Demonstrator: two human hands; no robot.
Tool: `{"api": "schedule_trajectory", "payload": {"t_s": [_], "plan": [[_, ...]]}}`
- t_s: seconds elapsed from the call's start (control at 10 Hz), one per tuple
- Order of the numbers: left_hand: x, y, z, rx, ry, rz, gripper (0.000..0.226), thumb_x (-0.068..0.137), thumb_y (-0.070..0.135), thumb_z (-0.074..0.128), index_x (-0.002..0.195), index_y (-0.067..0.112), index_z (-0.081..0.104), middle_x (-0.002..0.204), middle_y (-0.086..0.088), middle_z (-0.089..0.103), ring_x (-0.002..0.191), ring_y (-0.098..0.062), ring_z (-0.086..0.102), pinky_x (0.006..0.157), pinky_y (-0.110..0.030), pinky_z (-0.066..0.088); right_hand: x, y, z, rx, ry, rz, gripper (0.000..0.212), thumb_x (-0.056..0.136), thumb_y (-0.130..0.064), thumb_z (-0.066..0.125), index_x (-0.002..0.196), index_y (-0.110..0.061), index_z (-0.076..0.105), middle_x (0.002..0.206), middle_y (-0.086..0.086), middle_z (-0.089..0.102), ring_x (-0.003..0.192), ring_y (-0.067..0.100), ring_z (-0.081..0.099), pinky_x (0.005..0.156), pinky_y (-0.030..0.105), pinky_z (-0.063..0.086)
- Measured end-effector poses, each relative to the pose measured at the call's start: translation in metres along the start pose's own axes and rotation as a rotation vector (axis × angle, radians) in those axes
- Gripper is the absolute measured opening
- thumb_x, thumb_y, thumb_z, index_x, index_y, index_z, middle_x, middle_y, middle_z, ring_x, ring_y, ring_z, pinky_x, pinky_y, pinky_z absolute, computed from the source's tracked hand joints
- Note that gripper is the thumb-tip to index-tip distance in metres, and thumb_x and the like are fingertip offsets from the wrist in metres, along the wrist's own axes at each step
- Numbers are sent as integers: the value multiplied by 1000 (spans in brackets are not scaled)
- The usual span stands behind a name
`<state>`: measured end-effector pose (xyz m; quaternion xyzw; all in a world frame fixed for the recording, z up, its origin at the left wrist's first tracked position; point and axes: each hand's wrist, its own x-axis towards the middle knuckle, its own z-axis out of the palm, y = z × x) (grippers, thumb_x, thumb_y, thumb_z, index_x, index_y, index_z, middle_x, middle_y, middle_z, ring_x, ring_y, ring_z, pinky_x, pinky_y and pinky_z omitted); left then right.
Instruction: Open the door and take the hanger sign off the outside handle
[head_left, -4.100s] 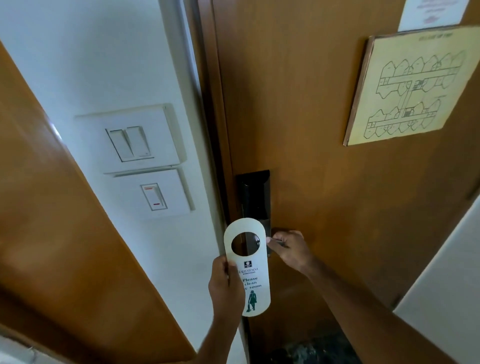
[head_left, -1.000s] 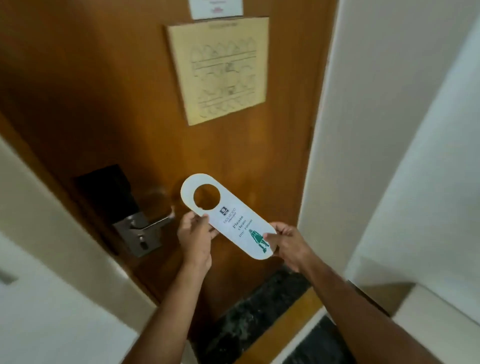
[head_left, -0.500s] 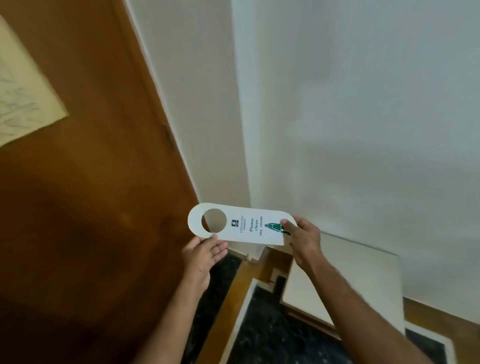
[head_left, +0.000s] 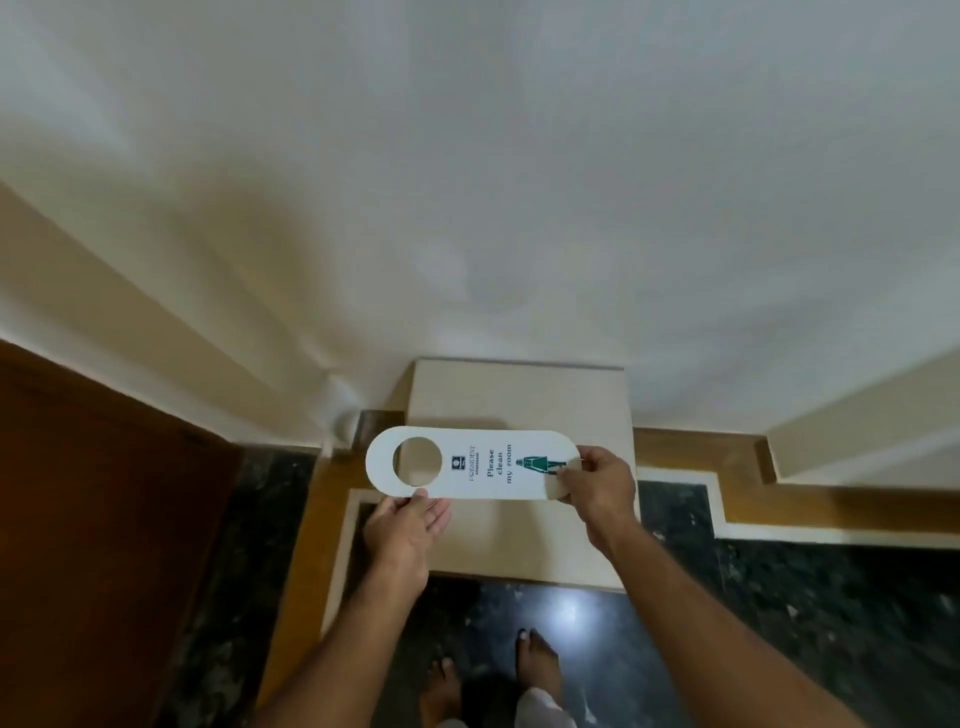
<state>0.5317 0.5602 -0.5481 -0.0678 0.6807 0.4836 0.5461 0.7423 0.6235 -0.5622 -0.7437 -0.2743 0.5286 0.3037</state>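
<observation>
Both hands pinch the hanger sign (head_left: 483, 464) level (left (head_left: 402, 525) seemingly loosely, right (head_left: 597, 486) firmly), arms outstretched.

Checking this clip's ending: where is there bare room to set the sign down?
The pale low platform against the white wall is bare beyond the hanger sign. The dark floor right of the right hand is free. Near the bare feet and left hand it is crowded.
</observation>
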Motion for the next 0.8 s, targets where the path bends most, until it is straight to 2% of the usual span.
{"api": "schedule_trajectory", "payload": {"t_s": [0.1, 0.2, 0.3, 0.4, 0.5, 0.6, 0.7, 0.8], "plan": [[48, -39, 12, 105, 65, -73, 23, 98, -2, 58, 120, -2, 56, 89, -18, 71, 79, -26, 73, 70, -35, 61, 33, 52, 1, -148, 94, 19, 25, 86, 1, 67, 110, -7, 71, 102, 14, 75, 93, 33, 71, 85, 53, 62], [89, -73, 16, 227, 142, -62, 21, 95, -2, 62, 116, -3, 59, 88, -17, 72, 77, -23, 74, 58, -28, 62, 60, 92, 5, -390, 116, 10, 26, 86, -8, 67, 112, -9, 72, 102, 13, 77, 89, 29, 69, 81, 35, 58], [119, -93, 14, 316, 179, -88, 20, 93, 1, 66, 112, 6, 62, 90, -13, 73, 78, -21, 75, 62, -29, 61, 79, 116, 11, -508, 98, 18, 29, 90, -11, 65, 118, -8, 70, 109, 14, 76, 83, 22, 60, 74, 26, 47], [135, -105, 8, 382, 194, -133, 12, 90, 4, 71, 96, 10, 63, 85, -10, 72, 78, -20, 73, 65, -31, 61, 87, 128, 15, -590, 91, 3, 29, 93, -12, 64, 122, -5, 67, 112, 15, 75, 84, 22, 59, 70, 26, 47], [144, -113, 1, 468, 192, -151, 11, 87, 6, 76, 90, 6, 65, 87, -13, 74, 83, -24, 73, 78, -38, 63, 91, 131, 19, -655, 111, -13, 29, 93, -11, 65, 120, -1, 66, 109, 17, 74, 84, 24, 64, 71, 31, 53], [152, -117, -2, 495, 156, -187, 13, 87, 9, 77, 90, 4, 66, 87, -16, 74, 80, -25, 73, 77, -41, 64, 96, 134, 23, -675, 143, -2, 26, 92, -10, 67, 116, 0, 65, 108, 18, 72, 92, 31, 70, 78, 39, 62], [158, -115, -4, 577, 120, -258, 19, 88, 16, 77, 93, 0, 68, 89, -17, 74, 80, -27, 75, 59, -36, 64, 95, 134, 24, -702, 137, 20, 29, 93, -15, 69, 117, 0, 64, 108, 17, 71, 93, 31, 70, 82, 42, 63], [156, -105, -4, 673, 130, -208, 24, 91, 26, 73, 91, 2, 68, 86, -15, 74, 76, -26, 74, 52, -32, 61, 94, 129, 22, -722, 166, 17, 37, 95, -26, 66, 121, 0, 61, 112, 19, 68, 98, 34, 68, 86, 46, 62]]}}
